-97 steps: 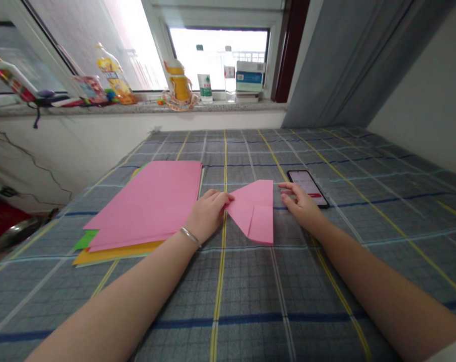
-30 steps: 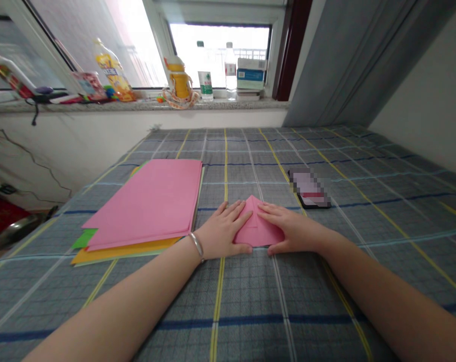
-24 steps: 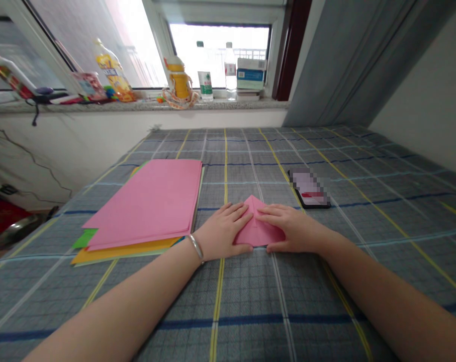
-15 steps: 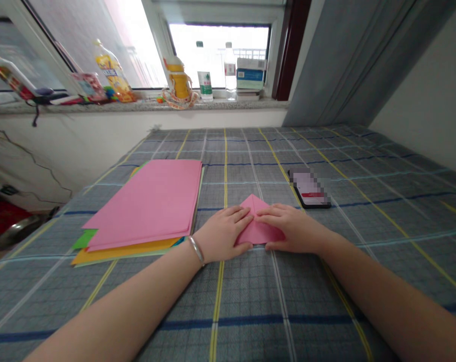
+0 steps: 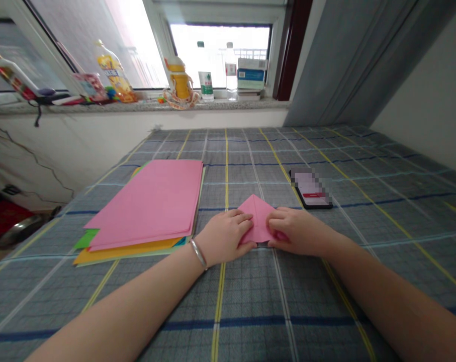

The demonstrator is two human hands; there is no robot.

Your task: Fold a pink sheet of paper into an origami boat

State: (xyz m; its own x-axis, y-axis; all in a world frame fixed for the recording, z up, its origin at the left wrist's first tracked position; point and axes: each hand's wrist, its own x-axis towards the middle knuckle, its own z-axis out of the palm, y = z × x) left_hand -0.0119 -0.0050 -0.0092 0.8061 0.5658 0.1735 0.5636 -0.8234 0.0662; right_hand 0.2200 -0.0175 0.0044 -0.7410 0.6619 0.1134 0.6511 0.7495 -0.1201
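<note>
A small folded piece of pink paper [image 5: 257, 215] lies on the checked cloth, its pointed corner facing away from me and a crease running down its middle. My left hand [image 5: 228, 235], with a silver bangle at the wrist, holds the paper's left side, fingers on top and thumb along the near edge. On the other side, my right hand [image 5: 293, 230] grips the right edge with curled fingers and the thumb low down. The paper's two side corners are partly hidden under my hands.
Left of my hands lies a stack of coloured paper sheets [image 5: 152, 201], pink on top. A phone [image 5: 312, 191] with a blurred screen rests at the right. Bottles, a yellow cup [image 5: 180, 83] and boxes [image 5: 251, 75] line the windowsill [image 5: 137, 105] behind.
My right hand has slid a little to the right and its fingers have curled more at the paper's edge. More of the paper's middle shows between my hands.
</note>
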